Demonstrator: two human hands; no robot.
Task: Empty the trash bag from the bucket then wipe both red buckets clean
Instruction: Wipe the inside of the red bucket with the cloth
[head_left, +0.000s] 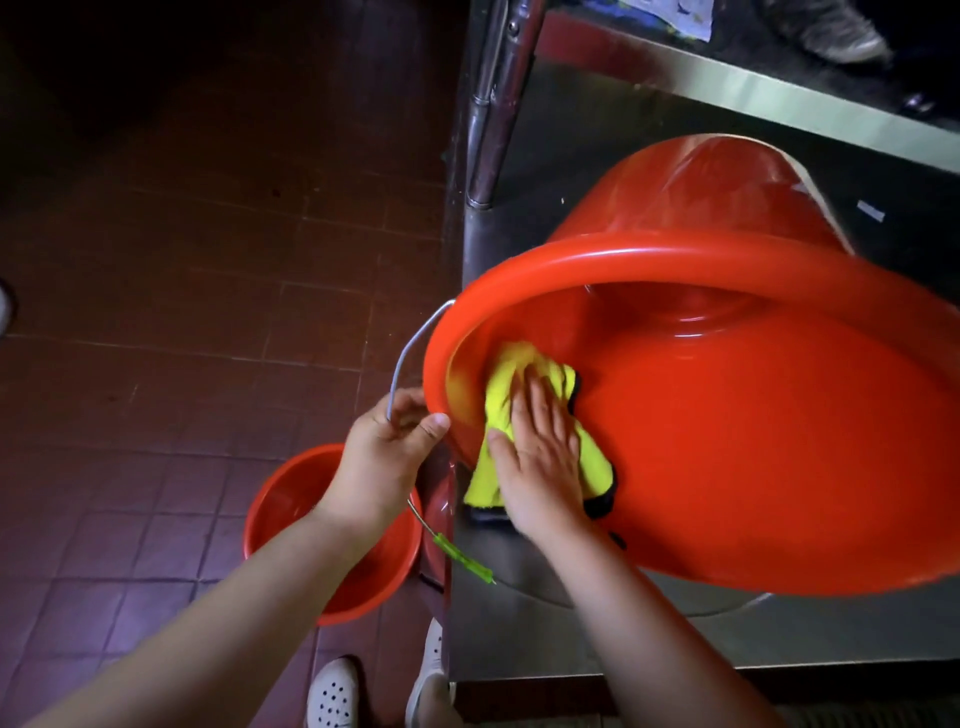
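We see the large bucket (727, 415) lying tipped on its side on the surface (597, 639), mouth toward us. Inside it, against the left wall, lies the cloth (506, 374), under our right hand (540, 457). Our left hand (384, 457) sits at the rim's left edge. The small bucket (291, 519) stands on the floor (182, 312), left of the surface and before our shoes (332, 693).

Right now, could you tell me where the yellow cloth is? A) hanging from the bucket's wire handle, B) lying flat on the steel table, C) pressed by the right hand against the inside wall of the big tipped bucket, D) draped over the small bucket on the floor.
C: the right hand lies flat on the yellow cloth inside the tipped big red bucket, near its rim.
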